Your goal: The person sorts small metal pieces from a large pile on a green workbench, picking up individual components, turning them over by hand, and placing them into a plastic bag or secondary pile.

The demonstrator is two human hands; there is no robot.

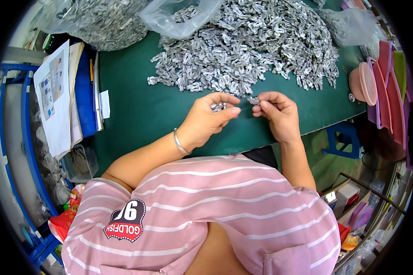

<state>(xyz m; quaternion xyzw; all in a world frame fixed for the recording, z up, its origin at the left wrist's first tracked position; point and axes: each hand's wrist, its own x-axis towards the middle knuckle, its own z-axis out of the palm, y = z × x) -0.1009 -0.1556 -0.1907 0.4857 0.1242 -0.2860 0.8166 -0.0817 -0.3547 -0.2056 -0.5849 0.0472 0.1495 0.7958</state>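
A wide heap of small silvery metal parts (243, 43), each bent in a loop-like shape, spreads over the green table (137, 110). My left hand (209, 117), with a bangle at the wrist, curls around several of these metal parts (218, 107) in its palm. Its thumb and forefinger point toward my right hand. Between the thumb and fingertips of my right hand (280, 112) is a single small metal part (253, 100), a short gap away from the left fingertips. Both hands are just in front of the heap's near edge.
Clear plastic bags (181, 18) lie by the heap, and a bag of more parts (108, 27) stands at the far left. Papers and folders (59, 96) line the left edge. A pink tub (363, 85) and coloured bins (390, 87) stand right. A blue stool (343, 140) is below.
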